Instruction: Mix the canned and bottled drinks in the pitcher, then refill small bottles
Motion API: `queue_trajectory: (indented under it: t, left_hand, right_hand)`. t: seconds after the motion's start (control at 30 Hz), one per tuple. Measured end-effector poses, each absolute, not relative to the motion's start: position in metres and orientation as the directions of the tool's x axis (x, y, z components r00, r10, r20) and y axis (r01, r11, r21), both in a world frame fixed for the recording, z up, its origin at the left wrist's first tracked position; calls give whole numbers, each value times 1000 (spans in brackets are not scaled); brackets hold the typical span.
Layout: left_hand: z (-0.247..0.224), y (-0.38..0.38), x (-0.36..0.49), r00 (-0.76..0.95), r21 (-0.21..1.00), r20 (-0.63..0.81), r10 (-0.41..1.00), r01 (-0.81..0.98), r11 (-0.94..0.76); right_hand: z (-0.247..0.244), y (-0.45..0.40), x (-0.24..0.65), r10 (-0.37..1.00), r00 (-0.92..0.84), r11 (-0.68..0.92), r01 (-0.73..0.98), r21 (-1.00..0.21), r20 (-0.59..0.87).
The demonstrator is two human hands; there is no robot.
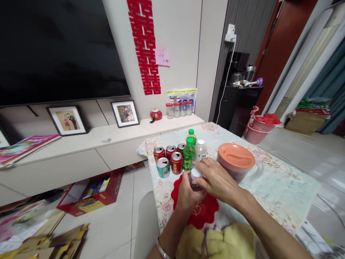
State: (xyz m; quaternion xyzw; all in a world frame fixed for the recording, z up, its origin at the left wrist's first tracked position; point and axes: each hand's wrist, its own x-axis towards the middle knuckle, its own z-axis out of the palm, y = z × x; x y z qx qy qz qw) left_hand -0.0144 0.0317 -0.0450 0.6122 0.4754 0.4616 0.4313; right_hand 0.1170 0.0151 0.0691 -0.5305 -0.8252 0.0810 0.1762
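Note:
A dark bottle with a white cap stands over a red scalloped mat. My left hand is wrapped round its body. The fingers of my right hand are closed on the white cap from above. Just behind are two green-capped bottles, the nearer one green, and a clear bottle with a white cap. To their left stand several red cans and a green can. Right of my hands sits a pitcher with an orange lid.
A flowered cloth covers the table. Behind it runs a white cabinet with framed photos, a red pot and red-lidded jars. A red box lies on the floor at left, pink baskets at right.

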Motion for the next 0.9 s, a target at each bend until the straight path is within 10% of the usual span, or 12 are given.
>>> queue_trajectory:
  t: [0.9]
  left_hand:
    - [-53, 36, -11, 118, 966, 170, 978, 175, -189]
  right_hand:
    - [80, 28, 128, 726, -661, 678, 639, -364, 190]
